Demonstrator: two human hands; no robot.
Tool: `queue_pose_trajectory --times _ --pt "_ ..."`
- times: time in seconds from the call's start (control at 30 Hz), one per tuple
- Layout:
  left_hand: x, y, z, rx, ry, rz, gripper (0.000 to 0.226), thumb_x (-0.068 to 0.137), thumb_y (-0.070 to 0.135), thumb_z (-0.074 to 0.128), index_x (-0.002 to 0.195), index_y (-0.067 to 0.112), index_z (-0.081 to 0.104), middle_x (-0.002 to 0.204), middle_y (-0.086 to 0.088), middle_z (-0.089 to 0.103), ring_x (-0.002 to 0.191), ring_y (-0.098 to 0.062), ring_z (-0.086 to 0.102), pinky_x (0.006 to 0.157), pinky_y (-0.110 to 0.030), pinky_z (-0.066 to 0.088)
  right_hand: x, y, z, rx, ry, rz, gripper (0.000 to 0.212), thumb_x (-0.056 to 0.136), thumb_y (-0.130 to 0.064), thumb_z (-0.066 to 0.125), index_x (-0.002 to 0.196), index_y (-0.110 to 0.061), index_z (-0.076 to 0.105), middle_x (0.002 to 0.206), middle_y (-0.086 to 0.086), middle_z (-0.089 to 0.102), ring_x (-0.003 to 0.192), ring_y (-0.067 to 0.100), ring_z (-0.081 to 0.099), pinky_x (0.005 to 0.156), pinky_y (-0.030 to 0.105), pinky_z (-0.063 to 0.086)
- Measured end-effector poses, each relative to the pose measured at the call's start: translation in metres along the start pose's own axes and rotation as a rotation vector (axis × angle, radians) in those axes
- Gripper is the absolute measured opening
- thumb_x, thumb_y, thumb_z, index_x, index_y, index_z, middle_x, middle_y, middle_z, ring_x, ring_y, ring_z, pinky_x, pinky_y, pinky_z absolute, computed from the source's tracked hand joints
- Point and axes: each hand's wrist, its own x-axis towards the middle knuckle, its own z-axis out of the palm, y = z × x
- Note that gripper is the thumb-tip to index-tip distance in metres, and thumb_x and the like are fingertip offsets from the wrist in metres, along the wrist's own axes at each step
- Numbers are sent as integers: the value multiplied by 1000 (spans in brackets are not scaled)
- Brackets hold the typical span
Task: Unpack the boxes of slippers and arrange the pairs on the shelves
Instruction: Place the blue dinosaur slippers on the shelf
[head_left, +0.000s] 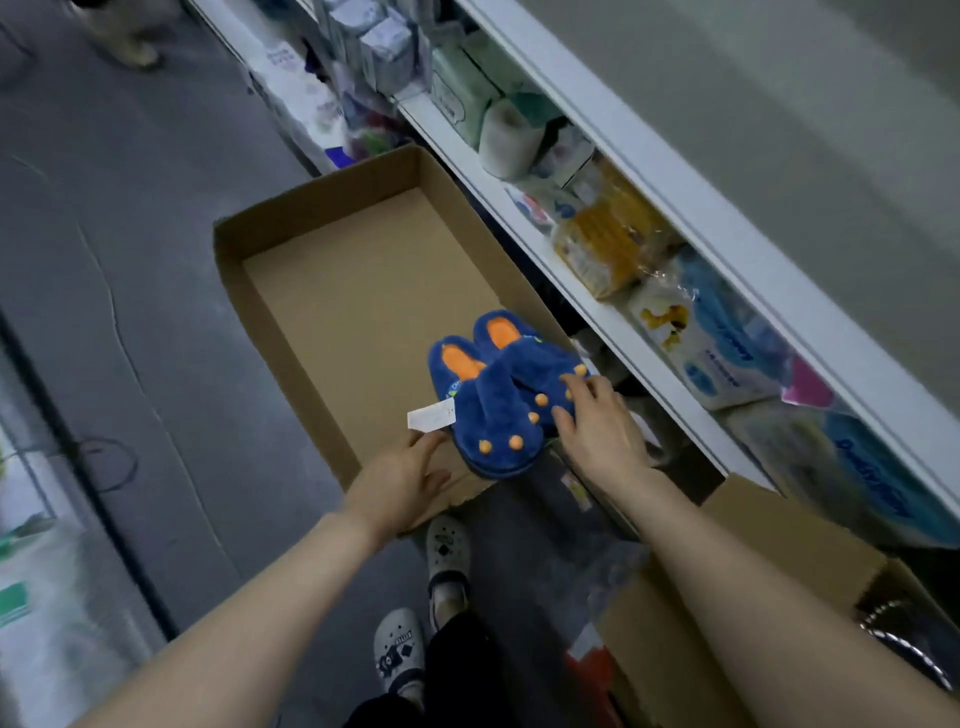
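Note:
A pair of blue plush slippers (501, 395) with orange insoles and orange dots lies at the near right corner of a large open cardboard box (363, 291) on the floor. A white tag (431, 417) hangs off the left slipper. My right hand (597, 428) rests on the toe of the right slipper, fingers spread over the plush. My left hand (405, 480) is at the box's near edge, its fingertips just under the tag and beside the left slipper's toe. Apart from this pair the box floor is bare.
White shelves (613, 312) run along the right, packed with tissue packs, bags and rolls. A second cardboard box (769, 545) sits at the lower right under my right forearm. My feet in pale clogs (447, 551) stand just behind the big box. Grey floor lies to the left.

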Motion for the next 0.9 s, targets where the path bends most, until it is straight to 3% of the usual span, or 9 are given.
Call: queue_pose_trajectory --times 0.13,0.23,0.37,0.43,0.53,0.63,0.77,0.83,0.9 --pt "53 -5 46 -295 -85 -158 64 95 36 55 149 24 23 147 -7 41 121 -28 52 81 -27 38 65 29 28 14 -40 91 47 101 -32 44 146 -16 39 140 21 42 121 43 46 97 46 40" --pt "84 -4 74 -603 -84 -274 74 87 45 59 148 24 22 144 2 39 119 -12 45 87 -23 34 99 48 47 80 -89 190 46 102 -34 41 145 -18 40 136 24 43 115 46 51 93 46 42" --pt "113 1 98 -913 -65 -442 80 97 27 55 154 18 -1 144 5 35 125 -7 37 87 -14 38 121 59 67 170 -162 274 47 103 -41 37 144 -19 40 133 25 49 118 44 50 99 46 41" --pt "122 -5 102 -1056 -52 -497 90 94 29 60 154 20 -6 151 2 33 132 -14 39 95 -20 44 124 60 72 158 -178 305 50 102 -46 35 145 -20 39 135 27 47 123 45 45 106 48 36" --pt "130 -16 94 -1098 -87 -524 106 79 42 72 153 29 -3 150 6 35 132 -16 43 106 -37 42 131 58 69 218 -237 409 54 101 -51 35 145 -20 40 137 24 43 125 42 43 108 46 35" --pt "131 -22 78 -1121 -87 -535 94 92 7 61 153 29 -7 138 15 30 125 -6 37 98 -27 39 142 58 68 277 -299 438 41 100 -51 39 116 -15 52 125 18 55 117 37 51 93 38 39" --pt "121 -58 76 -1048 -68 -566 96 90 -6 56 153 35 -5 155 1 27 137 -21 37 110 -44 37 148 39 69 325 -354 375 29 97 -43 53 92 -16 48 113 10 61 111 32 56 85 34 40" --pt "115 -70 74 -1011 -72 -580 97 90 -9 54 152 35 -6 157 0 24 141 -23 33 113 -45 33 148 30 76 383 -433 361 28 94 -37 61 107 -16 47 119 4 57 116 28 55 88 32 40" --pt "109 -76 73 -968 -77 -587 96 90 -10 53 152 34 -6 157 1 23 141 -22 31 112 -39 33 146 26 84 461 -476 373 67 89 -32 69 142 -12 32 140 9 51 127 30 50 99 36 40"
